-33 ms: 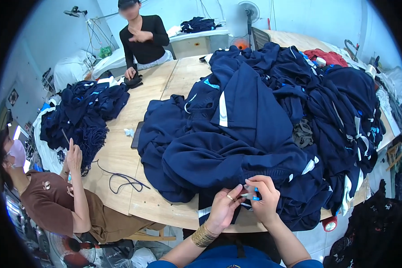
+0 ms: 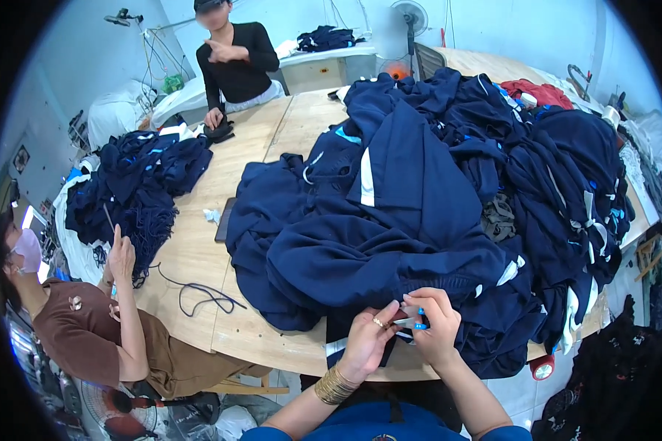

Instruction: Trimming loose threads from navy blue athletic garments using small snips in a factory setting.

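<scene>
My left hand (image 2: 365,339) and my right hand (image 2: 435,327) meet at the table's near edge, fingertips pinched close together. Between them is a small pale, slim tool with blue parts (image 2: 420,320), gripped in my right fingers; its kind is too small to tell. The left thumb and fingers are closed at its pale end, and whatever they pinch is hidden. Just beyond the hands lies a navy garment (image 2: 338,257) with a gathered elastic band (image 2: 441,285). White strips show on the dark cloth beside my fingers.
A large heap of navy garments (image 2: 566,162) covers the table's right side. Another navy pile (image 2: 140,176) lies left, near a loose dark cord (image 2: 206,298). A seated person in brown (image 2: 81,331) is at left; a person in black (image 2: 239,62) stands across the wooden table (image 2: 191,257).
The raised hand of the person in black has shifted slightly upward at the chest. My own hands and the garments look almost unchanged.
</scene>
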Available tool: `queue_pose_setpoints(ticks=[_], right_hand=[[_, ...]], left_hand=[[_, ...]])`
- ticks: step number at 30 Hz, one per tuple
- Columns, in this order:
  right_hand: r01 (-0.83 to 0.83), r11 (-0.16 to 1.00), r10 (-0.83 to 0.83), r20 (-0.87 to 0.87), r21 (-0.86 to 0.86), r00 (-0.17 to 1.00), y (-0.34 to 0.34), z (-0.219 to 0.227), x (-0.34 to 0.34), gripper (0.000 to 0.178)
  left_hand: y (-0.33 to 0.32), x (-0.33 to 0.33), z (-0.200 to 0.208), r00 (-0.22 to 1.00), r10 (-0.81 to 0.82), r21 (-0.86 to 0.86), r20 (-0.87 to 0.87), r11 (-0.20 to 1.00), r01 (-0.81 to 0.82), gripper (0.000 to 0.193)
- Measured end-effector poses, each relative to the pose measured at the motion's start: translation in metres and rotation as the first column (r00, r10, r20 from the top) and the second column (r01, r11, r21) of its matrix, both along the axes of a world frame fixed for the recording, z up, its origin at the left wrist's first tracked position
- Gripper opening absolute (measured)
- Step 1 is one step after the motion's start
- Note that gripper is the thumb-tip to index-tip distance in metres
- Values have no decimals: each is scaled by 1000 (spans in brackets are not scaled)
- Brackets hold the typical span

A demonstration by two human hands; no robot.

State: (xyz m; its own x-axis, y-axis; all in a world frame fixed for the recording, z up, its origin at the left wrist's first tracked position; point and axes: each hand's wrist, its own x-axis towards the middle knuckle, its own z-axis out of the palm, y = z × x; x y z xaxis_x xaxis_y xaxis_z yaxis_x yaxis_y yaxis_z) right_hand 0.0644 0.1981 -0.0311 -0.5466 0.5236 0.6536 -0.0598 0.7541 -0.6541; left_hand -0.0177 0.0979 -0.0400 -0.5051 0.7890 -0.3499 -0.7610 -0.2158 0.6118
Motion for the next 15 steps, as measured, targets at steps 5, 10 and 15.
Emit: queue_pose_setpoints(ticks=[5,10,15], right_hand=[[52,990,-57,33,132,998,3,-4,-4,20],[51,998,-52,37,29,998,7,7,-1,21],[4,1000,-4,2,-8,1000,10,5,4,30]], left_hand=[[-2,-5,-6,999,21,-26,45,999,-20,14],[2,-5,-6,999,-21,53,32,998,19,12],[6,-8,3,999,-47,11,13,999,47,14]])
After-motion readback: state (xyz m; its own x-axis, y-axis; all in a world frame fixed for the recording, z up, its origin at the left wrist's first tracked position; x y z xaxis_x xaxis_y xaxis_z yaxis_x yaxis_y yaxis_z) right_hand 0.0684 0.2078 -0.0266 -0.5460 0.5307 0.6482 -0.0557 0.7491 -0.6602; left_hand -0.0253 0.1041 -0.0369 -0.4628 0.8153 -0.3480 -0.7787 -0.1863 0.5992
